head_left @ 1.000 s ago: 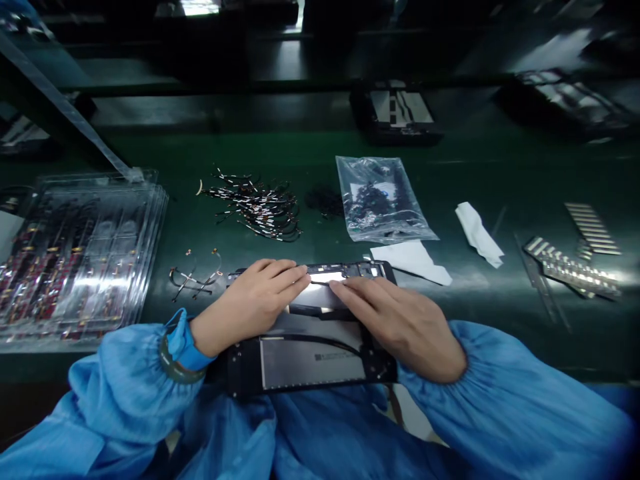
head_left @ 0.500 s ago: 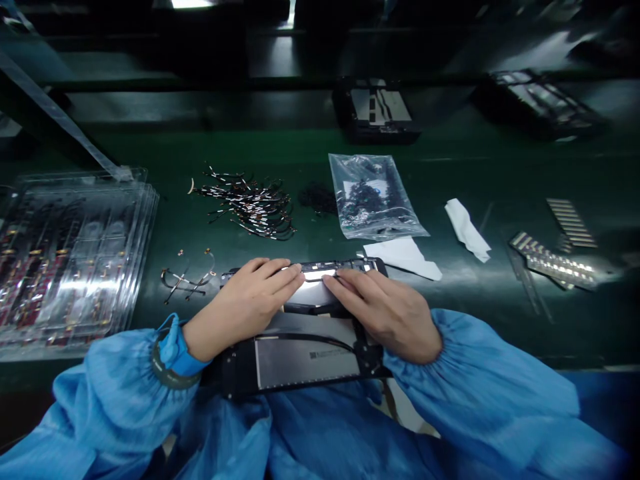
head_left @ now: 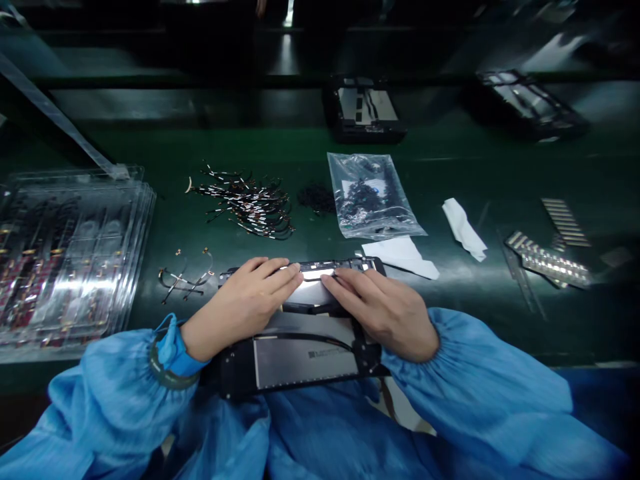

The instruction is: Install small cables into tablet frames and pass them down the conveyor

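Device (head_left: 307, 363) with its inside exposed lies at the near edge of the bench (head_left: 430, 177), right in front of the person, under both hands. The left hand (head_left: 240, 310) is palm down over its upper left part, fingertips at the bright strip (head_left: 314, 274) near the far edge; the right hand (head_left: 387, 313) reaches in from the other side, its fingers bent onto the same strip. Whether either pinches something small, I cannot tell, as the fingers hide it.

Little has changed over the last moment: the view has shifted a touch, and both hands keep to that strip. A thin dark line that crossed near the right fingertips now seems, as far as the glare allows, to lie along the strip's near border, so the contact looks like close pressing or aligning there.

Beyond the device are a spread of wires (head_left: 255, 207) and a clear bag (head_left: 373, 197) of dark parts, with a white sheet (head_left: 400, 255) just beside the device. A few loose cables (head_left: 187, 283) lie off the left hand, between it and the stacked clear trays (head_left: 113, 267).
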{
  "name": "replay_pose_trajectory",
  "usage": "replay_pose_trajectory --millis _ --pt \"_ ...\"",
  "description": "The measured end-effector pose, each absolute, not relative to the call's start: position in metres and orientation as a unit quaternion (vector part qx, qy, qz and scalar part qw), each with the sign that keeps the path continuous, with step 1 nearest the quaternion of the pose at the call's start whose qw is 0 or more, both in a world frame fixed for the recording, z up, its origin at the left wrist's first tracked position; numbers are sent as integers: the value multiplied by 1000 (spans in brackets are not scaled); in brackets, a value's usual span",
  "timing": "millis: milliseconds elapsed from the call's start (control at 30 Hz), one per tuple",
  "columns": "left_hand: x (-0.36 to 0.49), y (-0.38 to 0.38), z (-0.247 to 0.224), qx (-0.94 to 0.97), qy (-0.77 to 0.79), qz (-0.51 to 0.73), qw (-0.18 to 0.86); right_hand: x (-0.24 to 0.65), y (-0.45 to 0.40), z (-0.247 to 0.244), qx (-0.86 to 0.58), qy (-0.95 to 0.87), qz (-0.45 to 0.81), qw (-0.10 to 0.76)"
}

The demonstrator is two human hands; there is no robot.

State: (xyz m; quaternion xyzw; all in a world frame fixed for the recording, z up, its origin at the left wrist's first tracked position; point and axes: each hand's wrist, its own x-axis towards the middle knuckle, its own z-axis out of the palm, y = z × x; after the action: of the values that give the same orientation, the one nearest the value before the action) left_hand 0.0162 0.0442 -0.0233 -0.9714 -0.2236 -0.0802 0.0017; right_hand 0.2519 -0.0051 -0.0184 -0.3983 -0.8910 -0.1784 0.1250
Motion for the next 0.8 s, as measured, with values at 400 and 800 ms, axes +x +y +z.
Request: replay_pose_trajectory --millis 400,800 --pt "14 53 -28 -947 -261 -145 -122 278 -37 -24 -590 -768 -123 218" --pt "18 66 1 -821 -518 -150 -188 297 -53 -29 -742 -434 437 264"
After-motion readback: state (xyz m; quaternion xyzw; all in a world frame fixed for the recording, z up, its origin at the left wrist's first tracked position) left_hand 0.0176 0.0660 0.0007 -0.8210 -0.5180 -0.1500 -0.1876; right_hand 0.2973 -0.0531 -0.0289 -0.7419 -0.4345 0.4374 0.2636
